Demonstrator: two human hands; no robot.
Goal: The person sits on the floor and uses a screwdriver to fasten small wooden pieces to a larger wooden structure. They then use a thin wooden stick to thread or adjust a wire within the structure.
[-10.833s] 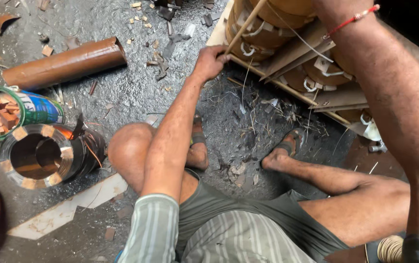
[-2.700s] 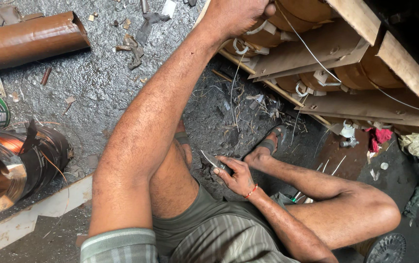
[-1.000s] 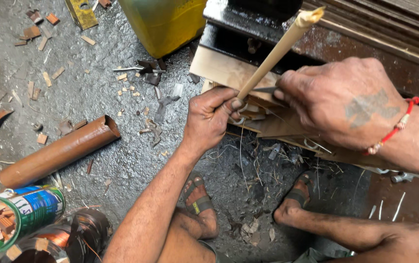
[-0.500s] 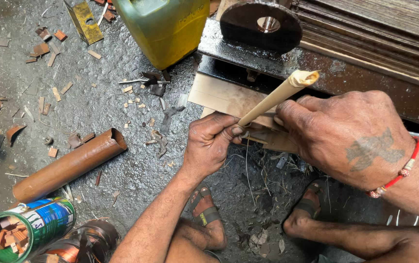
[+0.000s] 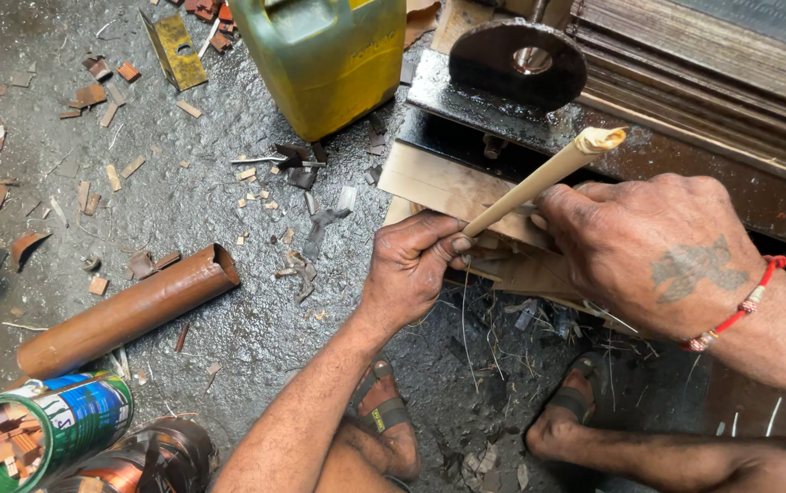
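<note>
My left hand (image 5: 411, 269) pinches the lower end of a pale bamboo stick (image 5: 539, 183) between thumb and fingers. The stick slants up to the right and ends in a frayed tip near a dark metal block. My right hand (image 5: 649, 246), with a red thread band on its wrist, closes over the stick's middle and presses on brown paper strips (image 5: 521, 274) beneath. What sits under the palm is hidden. My feet in sandals (image 5: 379, 415) rest on the floor below the hands.
A yellow-green plastic jerrycan (image 5: 329, 59) stands at the top. A dark metal disc with a hole (image 5: 516, 64) lies on a black base. A brown tube (image 5: 128, 310) and a can of scraps (image 5: 41, 434) lie left. Wood chips litter the grey floor.
The view has shifted closer and slightly up. Both hands keep their hold on the stick, which now points a little further right. Much earlier, the hands were apart and held no stick.
</note>
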